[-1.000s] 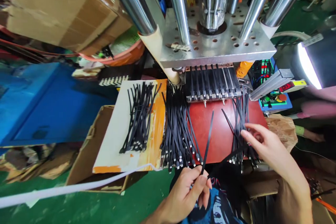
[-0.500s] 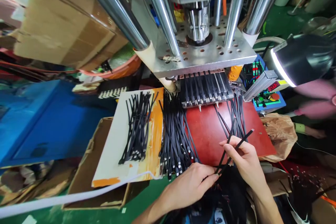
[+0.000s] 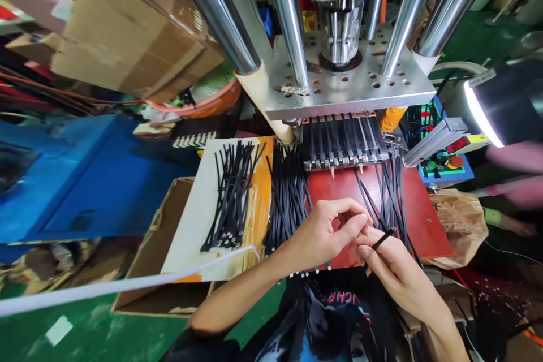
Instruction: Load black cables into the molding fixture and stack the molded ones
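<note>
**Me:** Both hands meet over the near edge of the red board (image 3: 339, 203). My right hand (image 3: 392, 266) is curled nearly closed, thumb and forefinger pinching a black tie (image 3: 383, 238); a short end of it pokes out up and to the right of my fingertips.

**You:** And the left?

**Me:** My left hand (image 3: 324, 232) sits just to the left of the right one, fingers bent in, tips touching the right hand's fingers where the tie is. Whether the left actually has hold of the tie, I cannot tell; its fingers hide that spot.

**You:** What lies around them?

**Me:** Just left of my left hand, partly under the wrist, is a thick heap of ties (image 3: 288, 201). Farther left, a smaller bundle (image 3: 231, 195) lies on a white and orange card (image 3: 199, 237) that rests on an open carton (image 3: 148, 271). Beyond my right hand, loose ties (image 3: 388, 189) fan out across the board.

**You:** And past the board?

**Me:** Straight ahead of both hands, a row of ties sits in the mould (image 3: 343, 144) under the steel plate (image 3: 352, 87) of the press. To the far right, a lamp (image 3: 500, 104) glows above a control box (image 3: 445, 167).
</note>
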`<state>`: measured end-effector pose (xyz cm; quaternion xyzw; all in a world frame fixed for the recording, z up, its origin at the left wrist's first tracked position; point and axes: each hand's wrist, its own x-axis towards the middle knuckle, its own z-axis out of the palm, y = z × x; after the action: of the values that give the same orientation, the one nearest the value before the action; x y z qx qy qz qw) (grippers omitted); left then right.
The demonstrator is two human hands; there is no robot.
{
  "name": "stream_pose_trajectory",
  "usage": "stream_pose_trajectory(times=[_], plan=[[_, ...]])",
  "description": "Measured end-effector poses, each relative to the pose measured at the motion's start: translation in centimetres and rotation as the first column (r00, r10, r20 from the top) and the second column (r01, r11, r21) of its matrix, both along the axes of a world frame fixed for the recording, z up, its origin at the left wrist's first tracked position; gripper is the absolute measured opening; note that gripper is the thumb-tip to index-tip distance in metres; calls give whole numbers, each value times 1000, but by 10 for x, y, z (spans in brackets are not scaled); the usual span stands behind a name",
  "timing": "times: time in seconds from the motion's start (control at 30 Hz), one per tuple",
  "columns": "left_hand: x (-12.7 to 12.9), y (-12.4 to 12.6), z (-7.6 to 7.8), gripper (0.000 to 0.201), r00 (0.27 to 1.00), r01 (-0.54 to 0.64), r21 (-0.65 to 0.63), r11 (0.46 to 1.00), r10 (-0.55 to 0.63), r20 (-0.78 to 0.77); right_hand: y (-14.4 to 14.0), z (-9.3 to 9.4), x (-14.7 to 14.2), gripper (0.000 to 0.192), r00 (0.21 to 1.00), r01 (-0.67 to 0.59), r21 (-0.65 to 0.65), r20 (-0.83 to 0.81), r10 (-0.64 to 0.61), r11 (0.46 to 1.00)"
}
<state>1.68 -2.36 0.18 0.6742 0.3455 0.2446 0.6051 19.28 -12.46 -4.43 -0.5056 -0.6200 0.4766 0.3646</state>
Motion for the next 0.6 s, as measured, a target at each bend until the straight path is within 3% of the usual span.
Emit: stream_pose_trajectory(times=[0.1, 0.23, 0.33, 0.47, 0.53, 0.6], plan=[[-3, -3, -15, 27, 998, -60, -12, 998, 60, 26, 5, -5, -1, 27, 999, -30, -43, -14, 29, 999], [-23, -13, -40, 24, 976, -134, 63, 989, 143, -164, 3, -15, 12, 27, 998, 60, -151, -9, -62, 987], [-41, -36, -55, 26, 967, 5, 67, 998, 12, -253, -3, -20, 27, 29, 970, 241, -162, 75, -232, 957], [-44, -76, -72, 56, 935, 286, 172, 943, -235, -265, -4, -24, 34, 34, 926, 359, -106, 167, -339, 927], [-37, -88, -80, 41, 913, 351, 230, 908, -278, -297, -3, -25, 32, 35, 921, 364, -91, 181, -344, 927], [-29, -92, -86, 32, 915, 347, 243, 906, -270, -301, -4, -25, 31, 35, 919, 364, -75, 190, -345, 928]])
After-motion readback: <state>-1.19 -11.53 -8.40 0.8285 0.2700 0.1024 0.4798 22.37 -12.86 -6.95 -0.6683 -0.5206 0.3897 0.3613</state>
